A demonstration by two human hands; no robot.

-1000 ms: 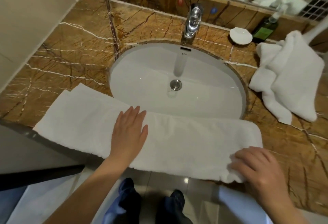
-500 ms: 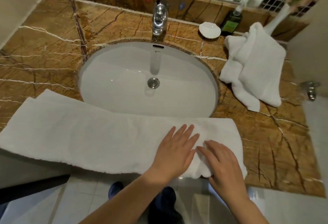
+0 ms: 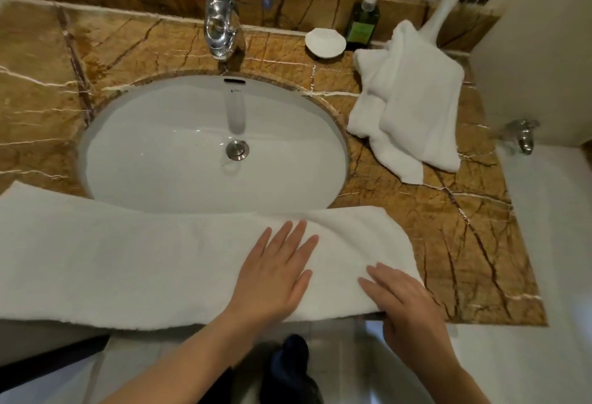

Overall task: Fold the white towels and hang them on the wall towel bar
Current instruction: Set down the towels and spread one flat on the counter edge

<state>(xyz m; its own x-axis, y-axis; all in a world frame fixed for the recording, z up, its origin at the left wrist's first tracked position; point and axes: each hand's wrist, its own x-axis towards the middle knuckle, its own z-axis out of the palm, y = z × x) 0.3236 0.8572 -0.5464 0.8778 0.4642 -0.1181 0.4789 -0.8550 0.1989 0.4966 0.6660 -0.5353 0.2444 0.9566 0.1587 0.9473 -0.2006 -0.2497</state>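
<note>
A long white towel (image 3: 128, 269), folded into a band, is laid along the front edge of the brown marble counter (image 3: 464, 243). It runs from the left border of the view to a point just right of the sink (image 3: 160, 147), and its far edge overlaps the sink's near rim.

The left hand (image 3: 272, 278) is laid flat on the right half of the towel, palm down, fingers straight and slightly spread. The right hand (image 3: 407, 304) is placed on the towel's right end at the front corner, fingers extended on top of the cloth. Its thumb is at the counter's front edge; whether it is tucked under the towel cannot be told. The two hands are near each other but not touching.

A second white towel (image 3: 413, 108) is seen loosely heaped on the counter to the right of the sink, well apart from both hands. Behind it stand a white vase (image 3: 443, 16), a dark green bottle (image 3: 362, 24) and a small white dish (image 3: 325, 42). A chrome tap (image 3: 221, 28) is mounted behind the sink, in line with the drain (image 3: 237, 149). A metal valve (image 3: 525, 137) is fixed to the wall at the right. No towel bar is shown in the view.
</note>
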